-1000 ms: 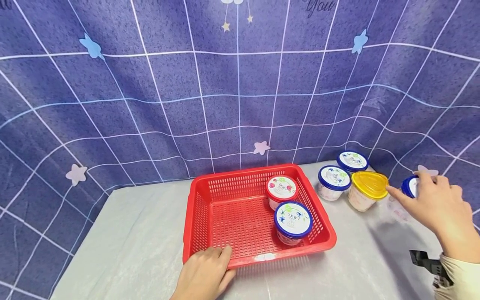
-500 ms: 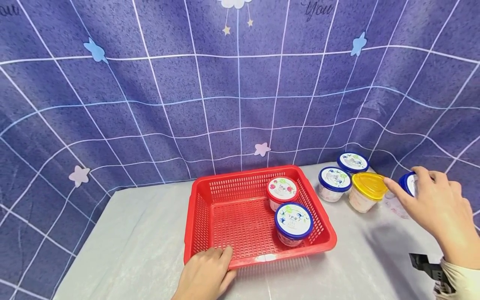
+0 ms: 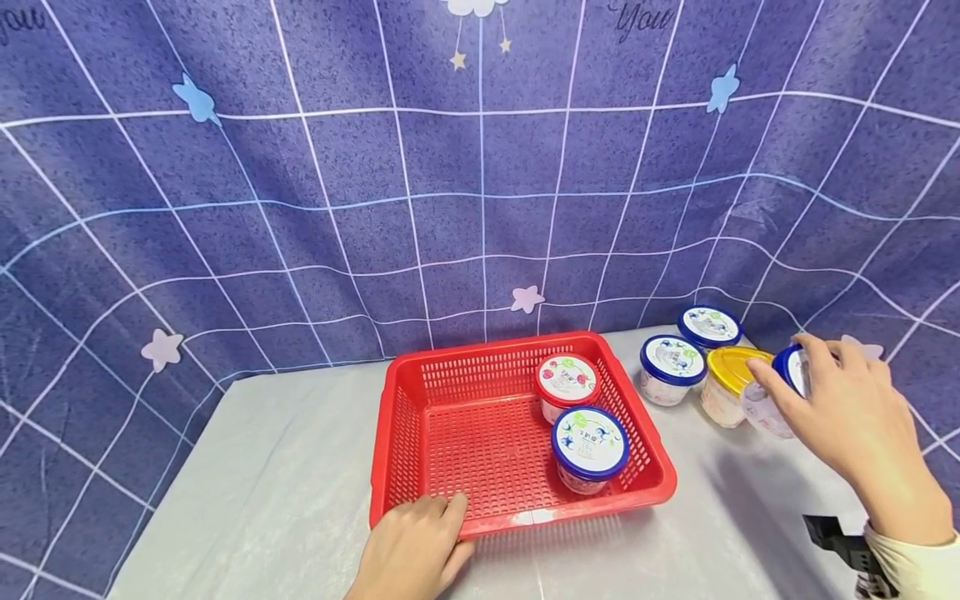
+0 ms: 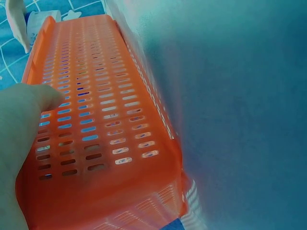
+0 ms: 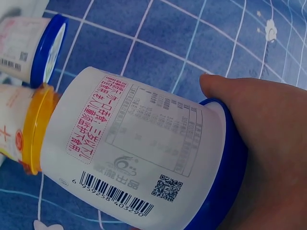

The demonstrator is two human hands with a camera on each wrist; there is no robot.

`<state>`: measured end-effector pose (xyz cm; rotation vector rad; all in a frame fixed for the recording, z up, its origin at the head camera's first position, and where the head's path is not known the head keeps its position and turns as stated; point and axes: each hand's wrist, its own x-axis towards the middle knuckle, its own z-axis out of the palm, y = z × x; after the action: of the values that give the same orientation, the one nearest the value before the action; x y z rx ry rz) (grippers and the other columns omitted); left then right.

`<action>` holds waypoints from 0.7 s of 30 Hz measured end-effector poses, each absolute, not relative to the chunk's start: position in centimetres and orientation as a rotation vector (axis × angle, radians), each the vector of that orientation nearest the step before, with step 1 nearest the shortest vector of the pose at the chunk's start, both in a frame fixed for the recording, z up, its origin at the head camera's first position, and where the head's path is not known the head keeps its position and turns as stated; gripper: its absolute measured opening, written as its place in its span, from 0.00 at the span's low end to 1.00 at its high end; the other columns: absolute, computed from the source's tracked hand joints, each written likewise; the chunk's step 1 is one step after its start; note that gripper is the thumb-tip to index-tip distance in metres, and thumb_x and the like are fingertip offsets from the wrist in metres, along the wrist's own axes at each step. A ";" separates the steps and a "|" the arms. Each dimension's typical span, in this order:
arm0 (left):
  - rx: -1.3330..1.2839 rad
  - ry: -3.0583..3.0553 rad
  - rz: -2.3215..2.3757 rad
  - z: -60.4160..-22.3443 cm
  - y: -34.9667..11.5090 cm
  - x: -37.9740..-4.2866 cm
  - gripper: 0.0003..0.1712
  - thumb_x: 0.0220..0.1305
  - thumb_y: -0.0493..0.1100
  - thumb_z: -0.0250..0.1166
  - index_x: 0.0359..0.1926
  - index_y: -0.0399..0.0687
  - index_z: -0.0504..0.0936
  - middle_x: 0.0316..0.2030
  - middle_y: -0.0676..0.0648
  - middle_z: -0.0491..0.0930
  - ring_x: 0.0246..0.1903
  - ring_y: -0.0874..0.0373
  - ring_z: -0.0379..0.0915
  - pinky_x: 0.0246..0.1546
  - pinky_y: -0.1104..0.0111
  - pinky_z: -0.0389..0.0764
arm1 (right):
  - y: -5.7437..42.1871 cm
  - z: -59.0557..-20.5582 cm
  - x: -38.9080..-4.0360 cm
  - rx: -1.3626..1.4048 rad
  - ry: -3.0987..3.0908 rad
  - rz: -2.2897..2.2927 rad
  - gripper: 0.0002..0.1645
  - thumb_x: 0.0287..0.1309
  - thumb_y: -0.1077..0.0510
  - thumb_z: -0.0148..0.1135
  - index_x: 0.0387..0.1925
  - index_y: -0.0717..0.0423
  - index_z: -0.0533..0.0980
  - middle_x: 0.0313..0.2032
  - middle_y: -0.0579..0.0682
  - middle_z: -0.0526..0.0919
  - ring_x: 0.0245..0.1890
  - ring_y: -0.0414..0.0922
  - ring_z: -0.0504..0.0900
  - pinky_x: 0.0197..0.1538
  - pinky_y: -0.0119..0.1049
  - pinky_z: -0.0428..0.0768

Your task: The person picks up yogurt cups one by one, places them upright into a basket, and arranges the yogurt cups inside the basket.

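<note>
A red plastic basket (image 3: 480, 442) stands on the table, and my left hand (image 3: 416, 542) grips its near rim left of the middle. In the left wrist view the thumb (image 4: 45, 97) lies against the basket's slotted outer wall (image 4: 96, 86). Two lidded cups stand in the basket's right side: one red-lidded (image 3: 567, 379), one blue-lidded (image 3: 589, 442). My right hand (image 3: 855, 408) holds another blue-lidded cup (image 5: 139, 148) by its lid, tilted and raised off the table. That cup partly hides the yellow-lidded cup (image 3: 727, 367) behind it.
Two more blue-lidded cups (image 3: 672, 358) stand on the table right of the basket, one behind the other. A purple checked curtain (image 3: 450, 192) hangs along the back. Grey tabletop (image 3: 277, 467) stretches left of the basket.
My right hand has moved left with the blue-lidded cup, over toward the yellow-lidded one. The left hand and the basket have stayed in place.
</note>
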<state>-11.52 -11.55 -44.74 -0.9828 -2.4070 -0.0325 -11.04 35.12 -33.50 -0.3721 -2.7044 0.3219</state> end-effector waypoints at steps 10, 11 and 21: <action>-0.976 -2.447 -0.031 -44.5 -11.5 -11.3 0.24 0.47 0.57 0.72 0.40 0.46 0.82 0.18 0.54 0.74 0.14 0.60 0.68 0.14 0.71 0.64 | 33.6 -33.6 -11.0 -0.296 -2.687 0.331 0.46 0.63 0.31 0.54 0.65 0.63 0.64 0.58 0.74 0.64 0.55 0.79 0.60 0.40 0.75 0.62; -0.976 -2.443 -0.031 -44.5 -11.5 -11.3 0.24 0.47 0.57 0.72 0.40 0.46 0.81 0.18 0.55 0.73 0.14 0.60 0.68 0.14 0.71 0.64 | 33.5 -33.5 -11.0 -0.289 -2.686 0.333 0.45 0.62 0.31 0.54 0.65 0.62 0.64 0.58 0.74 0.64 0.54 0.79 0.60 0.40 0.74 0.62; -0.978 -2.445 -0.008 -44.5 -11.5 -11.4 0.25 0.46 0.58 0.72 0.40 0.46 0.81 0.19 0.54 0.75 0.15 0.60 0.70 0.15 0.70 0.66 | 31.3 -33.2 -10.4 -0.193 -2.643 0.317 0.44 0.60 0.31 0.57 0.63 0.59 0.67 0.56 0.73 0.68 0.53 0.76 0.63 0.41 0.72 0.63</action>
<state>-11.39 -11.45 -44.45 -0.9784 -2.4450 -0.0083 -10.40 31.28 -33.15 -0.1926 -2.6431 0.3166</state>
